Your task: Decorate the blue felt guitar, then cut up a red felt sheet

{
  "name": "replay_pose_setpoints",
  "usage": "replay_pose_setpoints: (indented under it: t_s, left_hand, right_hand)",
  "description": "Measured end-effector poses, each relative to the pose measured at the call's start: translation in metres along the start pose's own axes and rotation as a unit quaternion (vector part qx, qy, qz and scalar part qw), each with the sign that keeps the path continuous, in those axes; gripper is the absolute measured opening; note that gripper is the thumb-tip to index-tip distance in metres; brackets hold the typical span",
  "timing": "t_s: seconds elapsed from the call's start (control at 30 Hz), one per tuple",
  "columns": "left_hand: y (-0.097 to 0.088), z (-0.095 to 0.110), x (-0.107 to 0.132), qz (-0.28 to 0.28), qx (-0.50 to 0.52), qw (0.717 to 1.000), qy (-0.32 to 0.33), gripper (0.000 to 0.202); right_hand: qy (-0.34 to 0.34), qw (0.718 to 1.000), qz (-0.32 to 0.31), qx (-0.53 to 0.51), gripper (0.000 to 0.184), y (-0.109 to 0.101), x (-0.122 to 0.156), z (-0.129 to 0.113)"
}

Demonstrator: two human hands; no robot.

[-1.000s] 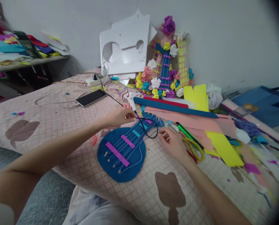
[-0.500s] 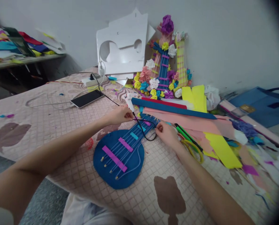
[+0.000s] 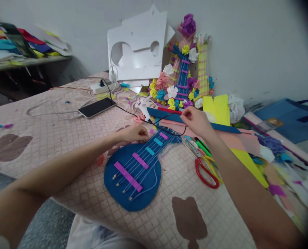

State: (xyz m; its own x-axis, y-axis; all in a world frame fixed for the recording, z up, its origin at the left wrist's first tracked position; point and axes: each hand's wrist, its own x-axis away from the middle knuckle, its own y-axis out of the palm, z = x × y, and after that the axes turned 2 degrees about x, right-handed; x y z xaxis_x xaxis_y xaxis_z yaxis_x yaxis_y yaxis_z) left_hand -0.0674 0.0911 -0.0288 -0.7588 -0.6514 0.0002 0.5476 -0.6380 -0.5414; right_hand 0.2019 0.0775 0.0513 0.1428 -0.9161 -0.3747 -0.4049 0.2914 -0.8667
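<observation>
A blue paper guitar (image 3: pixel 133 173) with purple and turquoise strips and pale strings lies on the quilted tablecloth in front of me. My right hand (image 3: pixel 196 120) is raised beyond its neck, pinching the black cord (image 3: pixel 157 129), which hangs in a loop over the neck's far end. Beside the neck's left edge, my left hand (image 3: pixel 136 133) is closed with fingers curled; what is in them, if anything, is hidden. A white glue gun (image 3: pixel 143 108) stands just past my left hand. Red-handled scissors (image 3: pixel 205 174) lie below my right forearm.
Decorated paper guitars (image 3: pixel 183 76) with paper flowers lean on the wall. White foam boards (image 3: pixel 137 52) stand left of them. A phone (image 3: pixel 97 107) and a power strip (image 3: pixel 104 88) lie at left. Coloured paper sheets (image 3: pixel 220 107) and scraps cover the right side.
My right hand has moved up and away with the black cord, uncovering the scissors. My left hand has lowered slightly and the cord now runs above it. The guitar stays about in place.
</observation>
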Motion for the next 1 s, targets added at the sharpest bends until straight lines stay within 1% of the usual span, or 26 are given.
replay_pose_setpoints:
  t_s: [0.07,0.2,0.3,0.47,0.6,0.7,0.87,1.0]
  left_hand:
    - [0.0,0.0,0.0,-0.001,0.006,1.0,-0.004,0.023]
    - [0.0,0.003,0.003,0.005,-0.018,1.0,-0.008,0.024]
    - [0.001,0.006,0.005,0.001,-0.021,1.0,-0.021,0.024]
    - [0.005,0.009,0.007,-0.006,-0.028,0.999,-0.017,0.021]
    - [0.007,0.011,0.009,-0.026,-0.008,1.0,-0.015,0.021]
    - [0.007,0.011,0.011,-0.033,0.003,0.999,-0.012,0.021]
    - [0.007,0.011,0.012,-0.033,0.014,0.999,-0.021,0.023]
    - [0.006,0.014,0.013,-0.037,0.009,0.999,-0.027,0.024]
  right_hand:
    - [-0.016,1.0,0.016,0.013,0.002,0.005,-0.013,0.007]
    - [-0.056,0.996,0.039,0.056,0.009,0.016,-0.037,0.02]
    - [-0.077,0.995,0.032,0.061,0.01,0.022,-0.051,0.027]
    - [-0.073,0.996,0.019,0.051,0.012,0.036,-0.064,0.039]
    - [-0.073,0.997,-0.018,0.03,0.012,0.051,-0.06,0.047]
    - [-0.074,0.996,-0.036,0.015,0.016,0.055,-0.052,0.05]
    - [-0.078,0.996,-0.039,0.001,0.02,0.044,-0.037,0.052]
    - [-0.08,0.997,-0.016,-0.007,0.02,0.032,-0.023,0.053]
